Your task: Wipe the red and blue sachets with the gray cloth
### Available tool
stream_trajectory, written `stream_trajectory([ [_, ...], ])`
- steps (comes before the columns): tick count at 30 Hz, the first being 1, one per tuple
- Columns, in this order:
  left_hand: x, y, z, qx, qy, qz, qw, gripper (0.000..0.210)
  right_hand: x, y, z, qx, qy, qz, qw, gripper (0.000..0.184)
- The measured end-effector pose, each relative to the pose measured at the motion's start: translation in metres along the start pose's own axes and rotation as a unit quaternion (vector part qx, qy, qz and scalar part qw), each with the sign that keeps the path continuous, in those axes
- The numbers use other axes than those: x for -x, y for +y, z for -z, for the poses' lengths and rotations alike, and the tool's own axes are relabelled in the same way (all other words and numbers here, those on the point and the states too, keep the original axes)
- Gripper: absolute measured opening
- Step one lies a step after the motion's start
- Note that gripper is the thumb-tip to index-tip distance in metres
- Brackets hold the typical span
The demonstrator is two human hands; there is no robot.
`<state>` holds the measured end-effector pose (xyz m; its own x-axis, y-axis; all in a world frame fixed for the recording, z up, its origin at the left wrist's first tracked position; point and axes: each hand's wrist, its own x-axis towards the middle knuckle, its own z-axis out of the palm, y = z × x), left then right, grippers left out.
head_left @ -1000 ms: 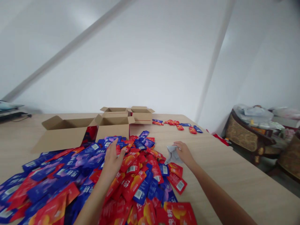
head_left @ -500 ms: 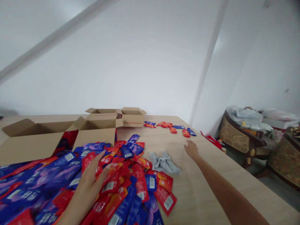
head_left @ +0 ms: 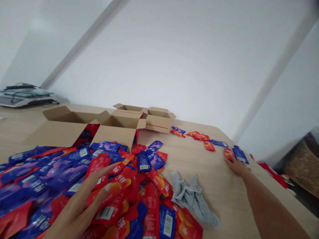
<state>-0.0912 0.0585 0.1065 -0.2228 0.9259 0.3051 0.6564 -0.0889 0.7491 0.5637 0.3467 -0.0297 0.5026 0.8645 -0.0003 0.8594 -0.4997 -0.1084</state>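
Note:
My left hand (head_left: 81,202) rests over a big heap of red pouches (head_left: 149,202) and blue pouches (head_left: 62,166), thumb and index finger spread apart. Its other fingers are partly hidden, and I see no pouch gripped. At the right side of the table my right hand (head_left: 238,166) reaches out with extended fingers. Its fingertips touch or lie just over a small red pouch (head_left: 228,153) and a blue pouch (head_left: 240,154) lying side by side. Grey gloves (head_left: 191,196) lie crumpled between the two hands.
Several open cardboard boxes (head_left: 112,134) stand behind the heap. More loose pouches (head_left: 199,136) are strewn toward the table's far right corner. A device with cables (head_left: 25,94) sits at the far left. Beyond the right edge is a patterned chair (head_left: 304,162).
My right hand has moved forward to the red and blue pouches on the right. The left hand stays over the heap. The view has turned and tilted, bringing the device at left into sight.

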Motion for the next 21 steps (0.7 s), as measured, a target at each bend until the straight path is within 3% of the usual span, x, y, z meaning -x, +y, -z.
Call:
stream_trajectory([
  [4,0.003,0.015,0.005,0.0,-0.027,-0.021,0.999,0.045,0.023,0.003,-0.005,0.011,-0.004,0.026,1.0,0.069],
  [9,0.009,0.037,0.02,0.02,-0.032,-0.038,0.999,0.045,0.09,-0.01,-0.001,0.034,0.038,0.078,0.996,0.063],
  [12,0.014,0.052,0.03,0.032,-0.026,-0.042,0.998,0.046,0.147,-0.02,-0.003,0.051,0.064,0.13,0.988,0.059],
  [17,0.025,0.063,0.039,0.059,-0.05,-0.087,0.993,0.044,0.268,-0.034,-0.006,0.055,0.102,0.234,0.965,0.052],
  [21,0.035,0.068,0.038,0.107,-0.076,-0.129,0.983,0.044,0.344,-0.042,0.008,0.064,0.113,0.295,0.947,0.043],
])
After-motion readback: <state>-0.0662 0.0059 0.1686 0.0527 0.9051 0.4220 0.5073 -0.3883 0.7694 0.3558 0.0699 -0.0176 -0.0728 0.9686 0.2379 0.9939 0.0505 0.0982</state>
